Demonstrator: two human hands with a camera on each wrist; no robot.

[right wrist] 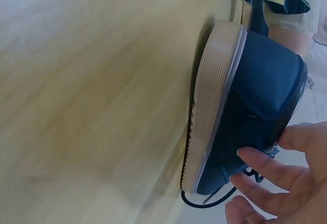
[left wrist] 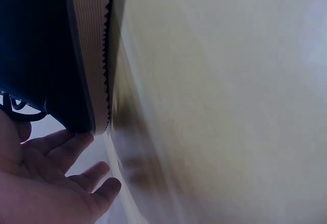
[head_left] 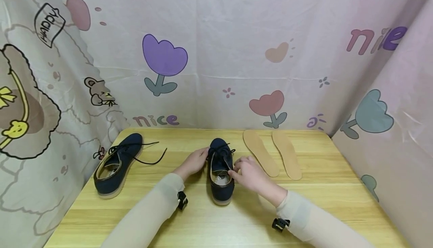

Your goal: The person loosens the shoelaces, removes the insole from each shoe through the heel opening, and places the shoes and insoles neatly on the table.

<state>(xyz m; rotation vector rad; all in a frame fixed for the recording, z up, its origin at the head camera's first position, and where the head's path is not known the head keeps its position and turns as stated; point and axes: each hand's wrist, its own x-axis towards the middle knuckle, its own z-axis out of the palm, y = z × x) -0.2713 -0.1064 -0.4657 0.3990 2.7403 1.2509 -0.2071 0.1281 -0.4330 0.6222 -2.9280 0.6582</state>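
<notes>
A dark navy lace-up shoe (head_left: 221, 193) stands upright on the table, toe pointing away, with its laces (head_left: 221, 150) close over the tongue. Its pale ribbed sole (left wrist: 92, 55) shows in the left wrist view. My left hand (head_left: 194, 161) touches the shoe's left side near the toe, its fingers loosely extended. With thumb and forefinger, my right hand (head_left: 252, 174) pinches the right edge of the shoe's opening; the thumb is at the inner side. Inside the shoe a whitish patch (head_left: 222, 179) is visible at the heel.
A matching shoe (head_left: 113, 182) lies angled at the left, with loose laces (head_left: 152, 162) spread on the wooden table (head_left: 182, 225). Two tan insoles (head_left: 260, 152) lie side by side, right of the middle shoe. Printed curtains (head_left: 216, 52) enclose the table's back and sides.
</notes>
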